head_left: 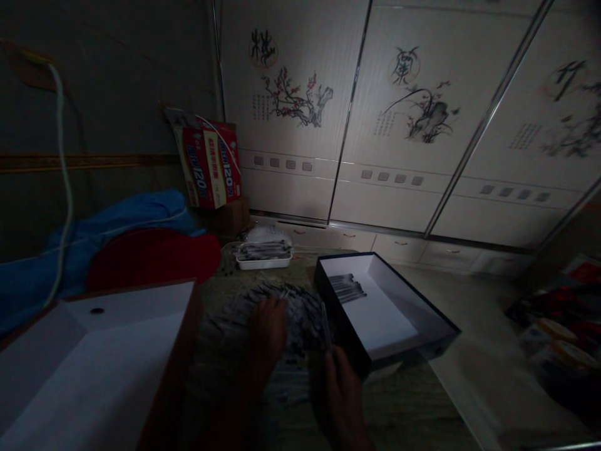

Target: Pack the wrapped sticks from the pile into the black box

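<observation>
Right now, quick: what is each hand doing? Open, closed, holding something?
Left hand: lying on the pile of thin dark sticks; too dark to tell whether it grips.
Right hand: fingers closed on one thin stick.

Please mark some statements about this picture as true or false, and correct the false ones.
1. The black box holds some loose sticks. True.
2. The left hand rests inside the black box. False: it lies on the pile of sticks beside the box.
3. The fingers of the right hand hold one thin stick. True.
4. The white tray is empty. False: it also holds sticks.
</observation>
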`<state>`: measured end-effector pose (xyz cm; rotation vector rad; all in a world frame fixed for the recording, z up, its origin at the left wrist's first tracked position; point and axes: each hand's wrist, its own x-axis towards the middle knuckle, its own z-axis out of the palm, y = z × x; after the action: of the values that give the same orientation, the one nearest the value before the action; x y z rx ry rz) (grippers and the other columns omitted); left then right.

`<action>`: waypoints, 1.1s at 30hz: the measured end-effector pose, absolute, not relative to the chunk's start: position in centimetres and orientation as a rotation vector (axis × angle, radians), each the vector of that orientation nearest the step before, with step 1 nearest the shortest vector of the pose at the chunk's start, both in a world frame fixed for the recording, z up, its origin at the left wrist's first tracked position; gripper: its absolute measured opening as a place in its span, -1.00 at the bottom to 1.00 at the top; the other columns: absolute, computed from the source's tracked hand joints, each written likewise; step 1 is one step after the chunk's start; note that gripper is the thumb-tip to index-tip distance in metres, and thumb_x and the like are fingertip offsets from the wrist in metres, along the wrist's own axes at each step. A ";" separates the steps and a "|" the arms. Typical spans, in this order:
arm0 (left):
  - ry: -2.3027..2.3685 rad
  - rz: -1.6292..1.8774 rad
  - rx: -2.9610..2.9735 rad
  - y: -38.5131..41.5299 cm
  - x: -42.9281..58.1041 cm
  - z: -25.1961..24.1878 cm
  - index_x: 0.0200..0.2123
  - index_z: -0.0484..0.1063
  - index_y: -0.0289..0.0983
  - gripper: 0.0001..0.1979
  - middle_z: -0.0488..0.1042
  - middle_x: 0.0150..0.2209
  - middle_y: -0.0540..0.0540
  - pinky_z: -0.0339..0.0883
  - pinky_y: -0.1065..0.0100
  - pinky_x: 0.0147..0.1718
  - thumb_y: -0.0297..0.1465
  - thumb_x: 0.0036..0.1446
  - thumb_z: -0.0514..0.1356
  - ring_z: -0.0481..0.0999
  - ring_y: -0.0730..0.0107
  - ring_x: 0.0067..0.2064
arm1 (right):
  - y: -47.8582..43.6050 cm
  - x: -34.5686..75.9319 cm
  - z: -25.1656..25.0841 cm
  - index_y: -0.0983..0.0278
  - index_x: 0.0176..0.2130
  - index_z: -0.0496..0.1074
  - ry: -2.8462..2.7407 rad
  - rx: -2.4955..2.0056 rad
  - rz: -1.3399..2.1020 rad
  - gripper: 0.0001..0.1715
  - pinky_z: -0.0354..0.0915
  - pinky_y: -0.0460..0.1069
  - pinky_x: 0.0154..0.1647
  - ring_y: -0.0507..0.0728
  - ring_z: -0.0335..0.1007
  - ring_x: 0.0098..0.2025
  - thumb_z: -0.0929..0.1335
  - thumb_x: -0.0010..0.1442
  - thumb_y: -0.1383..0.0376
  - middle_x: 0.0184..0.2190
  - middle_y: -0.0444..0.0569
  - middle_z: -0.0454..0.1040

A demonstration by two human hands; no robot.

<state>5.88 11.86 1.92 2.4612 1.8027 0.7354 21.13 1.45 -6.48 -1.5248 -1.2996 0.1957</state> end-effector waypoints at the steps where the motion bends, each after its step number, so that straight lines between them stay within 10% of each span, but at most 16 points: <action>1: 1.815 0.731 2.457 12.4 5.9 1.7 -0.09 0.46 -0.32 -0.65 0.48 -0.13 -0.22 0.21 0.14 -0.04 -0.61 0.09 0.03 0.37 0.12 -0.05 | 1.5 21.1 -6.1 0.19 -0.13 0.49 -1.285 -1.528 0.239 -0.43 0.41 0.01 -0.22 0.19 0.51 -0.20 0.17 0.25 -0.12 -0.21 0.05 0.58; 14: 1.695 1.088 2.106 12.2 4.8 1.7 -0.35 0.43 -0.26 -0.88 0.48 -0.26 -0.17 0.29 0.16 -0.08 -0.43 0.11 0.09 0.45 0.13 -0.14 | 0.3 19.8 -8.2 0.13 0.05 0.39 -1.279 -1.599 0.214 -0.55 0.36 0.06 -0.03 0.21 0.43 0.01 0.17 0.32 0.02 -0.01 0.04 0.50; 20: 1.509 1.195 1.618 8.9 3.6 2.0 -0.29 0.47 -0.30 -0.67 0.57 -0.44 -0.05 0.40 0.36 -0.43 -0.18 0.14 0.04 0.54 0.32 -0.40 | -0.3 18.6 -7.5 0.14 0.07 0.37 -1.340 -1.596 0.199 -0.54 0.37 0.08 -0.04 0.23 0.43 0.01 0.14 0.34 0.05 -0.01 0.05 0.49; 27: 1.275 1.329 0.917 7.0 2.1 1.1 -0.41 0.47 -0.27 -0.67 0.52 -0.53 0.08 0.34 0.43 -0.47 -0.24 -0.30 0.37 0.43 0.45 -0.49 | -0.3 18.6 -3.9 0.19 -0.41 0.40 -1.655 -1.433 0.268 -0.58 0.27 -0.10 -0.48 0.05 0.38 -0.56 0.13 0.36 0.16 -0.57 -0.12 0.43; 33: 1.216 1.407 0.871 6.7 1.9 0.7 -0.45 0.54 -0.24 -0.74 0.55 -0.47 0.03 0.34 0.45 -0.41 -0.28 -0.30 0.40 0.46 0.42 -0.39 | -0.1 18.8 -3.0 0.22 -0.42 0.34 -1.640 -1.369 0.277 -0.63 0.22 -0.12 -0.50 0.02 0.34 -0.56 0.14 0.35 0.20 -0.58 -0.14 0.37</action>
<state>1.88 6.72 0.73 0.8706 1.2164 1.4072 18.85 -0.10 -3.01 -1.3690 -1.6404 0.2771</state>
